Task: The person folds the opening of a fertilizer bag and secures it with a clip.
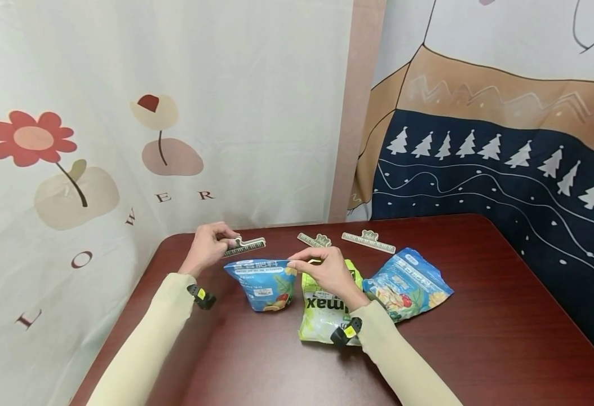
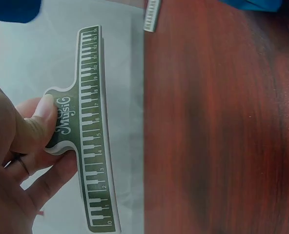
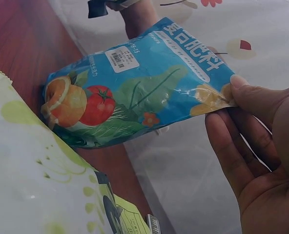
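Between thumb and fingers, my left hand [image 1: 209,246] pinches the handle of a piano-patterned clip [image 2: 91,131] marked "Music" and numbered like a ruler. In the head view this clip is just above and behind a blue fertilizer bag [image 1: 266,285], apart from it as far as I can tell. My right hand [image 1: 327,270] pinches the top right corner of that bag, which stands upright with its top edge stretched flat. Fruit and vegetables are printed on the bag [image 3: 130,92]. The right forearm partly hides a green-and-white bag [image 1: 322,310] lying below it.
A second blue bag [image 1: 411,285] lies to the right, beside the green-and-white one. Two more clips, a left one [image 1: 314,241] and a right one [image 1: 369,241], lie near the table's back edge. The dark red table [image 1: 256,361] meets a printed curtain [image 1: 256,113] behind.
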{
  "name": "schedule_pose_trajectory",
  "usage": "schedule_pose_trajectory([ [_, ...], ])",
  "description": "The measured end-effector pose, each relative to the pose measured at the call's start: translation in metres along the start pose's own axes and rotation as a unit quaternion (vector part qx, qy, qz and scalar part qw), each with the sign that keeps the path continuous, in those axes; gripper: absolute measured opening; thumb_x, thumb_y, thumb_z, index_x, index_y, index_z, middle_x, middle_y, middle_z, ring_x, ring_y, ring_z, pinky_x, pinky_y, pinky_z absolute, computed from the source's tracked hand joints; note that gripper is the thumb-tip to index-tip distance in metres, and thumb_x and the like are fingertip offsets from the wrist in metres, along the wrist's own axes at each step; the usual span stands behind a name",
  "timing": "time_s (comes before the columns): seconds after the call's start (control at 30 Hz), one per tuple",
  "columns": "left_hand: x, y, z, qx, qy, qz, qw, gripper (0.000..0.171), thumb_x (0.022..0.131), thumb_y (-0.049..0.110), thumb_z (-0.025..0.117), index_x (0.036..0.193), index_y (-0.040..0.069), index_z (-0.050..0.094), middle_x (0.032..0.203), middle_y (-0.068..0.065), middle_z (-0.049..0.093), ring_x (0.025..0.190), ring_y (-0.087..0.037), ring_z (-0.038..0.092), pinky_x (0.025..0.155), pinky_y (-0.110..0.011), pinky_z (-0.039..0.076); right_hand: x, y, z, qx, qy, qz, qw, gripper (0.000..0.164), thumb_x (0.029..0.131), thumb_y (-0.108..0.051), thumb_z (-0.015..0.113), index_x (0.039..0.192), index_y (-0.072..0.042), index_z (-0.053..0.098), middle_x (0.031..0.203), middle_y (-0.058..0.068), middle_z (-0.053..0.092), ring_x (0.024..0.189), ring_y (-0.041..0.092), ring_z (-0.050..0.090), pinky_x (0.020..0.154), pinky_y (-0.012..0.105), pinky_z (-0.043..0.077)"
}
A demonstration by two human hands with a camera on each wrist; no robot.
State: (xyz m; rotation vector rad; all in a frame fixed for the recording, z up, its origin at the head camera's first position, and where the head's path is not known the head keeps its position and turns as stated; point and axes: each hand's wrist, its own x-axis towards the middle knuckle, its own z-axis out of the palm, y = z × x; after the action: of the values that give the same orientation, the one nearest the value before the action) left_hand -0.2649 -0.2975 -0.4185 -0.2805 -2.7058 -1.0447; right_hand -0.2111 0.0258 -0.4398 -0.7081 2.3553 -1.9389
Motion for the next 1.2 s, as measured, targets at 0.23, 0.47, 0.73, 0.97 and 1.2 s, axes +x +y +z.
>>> schedule_pose_trajectory([
  [0.23, -0.009, 0.009, -0.012, 0.002, 0.028, 0.011, 0.9995, 0.016, 0.090, -0.001, 0.072, 0.093, 0.011, 0.081, 0.093, -0.006, 0.072, 0.072, -0.018, 0.061, 0.061, -0.026, 0.047, 0.001, 0.001, 0.000, 0.001, -0.003, 0.000, 1.000, 0.011, 0.091, -0.035, 0.078, 0.100, -0.029, 0.082, 0.094, -0.006, 0.079, 0.080, 0.017, 0.073, 0.066, 0.027, 0.056],
  [0.47, -0.019, 0.022, -0.023, 0.002, 0.038, 0.029, 0.9989, 0.016, 0.091, 0.001, 0.073, 0.094, 0.014, 0.081, 0.095, -0.002, 0.071, 0.069, -0.016, 0.062, 0.058, -0.026, 0.047, 0.001, 0.000, 0.000, -0.009, -0.003, -0.008, 1.000, 0.011, 0.092, -0.034, 0.077, 0.101, -0.028, 0.082, 0.095, -0.006, 0.079, 0.079, 0.014, 0.073, 0.065, 0.026, 0.055],
  [0.73, -0.025, 0.037, -0.027, 0.011, 0.052, 0.058, 0.9969, 0.017, 0.089, -0.002, 0.074, 0.094, 0.012, 0.082, 0.090, -0.006, 0.071, 0.067, -0.014, 0.059, 0.056, -0.024, 0.044, 0.001, -0.001, -0.001, -0.008, -0.004, -0.010, 1.000, 0.014, 0.092, -0.034, 0.078, 0.102, -0.026, 0.082, 0.097, -0.002, 0.080, 0.079, 0.014, 0.073, 0.065, 0.026, 0.054],
  [0.97, -0.032, 0.047, -0.029, 0.017, 0.062, 0.075, 0.9951, 0.018, 0.089, -0.003, 0.074, 0.091, 0.013, 0.082, 0.087, -0.006, 0.070, 0.067, -0.013, 0.057, 0.057, -0.024, 0.043, 0.001, -0.002, -0.002, -0.011, -0.002, 0.002, 1.000, 0.014, 0.091, -0.036, 0.078, 0.101, -0.027, 0.082, 0.096, -0.003, 0.079, 0.082, 0.017, 0.072, 0.064, 0.025, 0.051],
  [1.2, -0.040, 0.057, -0.032, 0.024, 0.079, 0.092, 0.9923, 0.020, 0.087, -0.005, 0.075, 0.089, 0.013, 0.082, 0.081, 0.002, 0.068, 0.064, -0.010, 0.054, 0.056, -0.022, 0.040, 0.002, 0.000, -0.002, -0.002, -0.014, 0.003, 1.000, 0.015, 0.091, -0.035, 0.077, 0.101, -0.026, 0.082, 0.097, -0.002, 0.079, 0.089, 0.032, 0.074, 0.072, 0.031, 0.058],
])
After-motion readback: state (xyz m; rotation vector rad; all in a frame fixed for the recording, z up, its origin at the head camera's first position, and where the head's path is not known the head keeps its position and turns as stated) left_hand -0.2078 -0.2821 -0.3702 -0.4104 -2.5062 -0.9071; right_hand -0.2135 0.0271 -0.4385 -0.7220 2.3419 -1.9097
